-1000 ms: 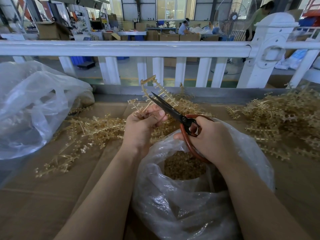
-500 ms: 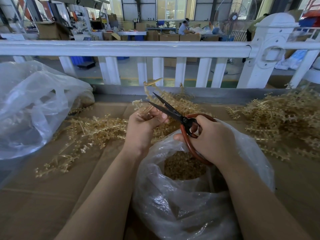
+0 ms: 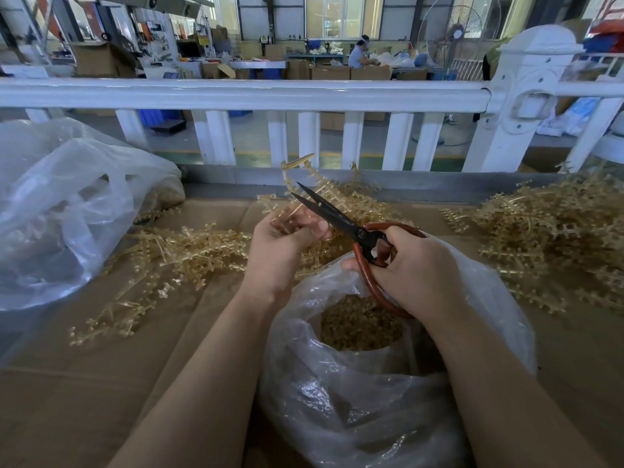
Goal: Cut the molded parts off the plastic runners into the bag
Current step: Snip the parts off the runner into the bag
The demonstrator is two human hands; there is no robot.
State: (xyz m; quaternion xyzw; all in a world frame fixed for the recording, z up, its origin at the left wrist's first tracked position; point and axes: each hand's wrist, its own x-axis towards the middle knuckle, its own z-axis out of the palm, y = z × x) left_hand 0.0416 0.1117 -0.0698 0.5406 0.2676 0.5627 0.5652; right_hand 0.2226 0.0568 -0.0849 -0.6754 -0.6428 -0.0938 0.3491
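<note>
My left hand (image 3: 283,244) pinches a translucent yellow plastic runner (image 3: 292,177) that rises above my fingers. My right hand (image 3: 418,275) grips black scissors (image 3: 332,216) by their red loop handles. The blades stand slightly apart, with their tips at the runner just above my left fingers. Directly below both hands sits an open clear plastic bag (image 3: 371,400) holding a heap of small yellow cut parts (image 3: 361,324).
Heaps of yellow runners lie on the cardboard table top: one on the left (image 3: 169,258), one behind my hands (image 3: 358,204), a large one at the right (image 3: 553,238). A bulky clear bag (image 3: 60,211) fills the left side. A white railing (image 3: 243,92) borders the far edge.
The runner in my left hand has shifted and tilted a little. The scissor blades have moved along it and stand narrower than before. The bag and the piles have not moved.
</note>
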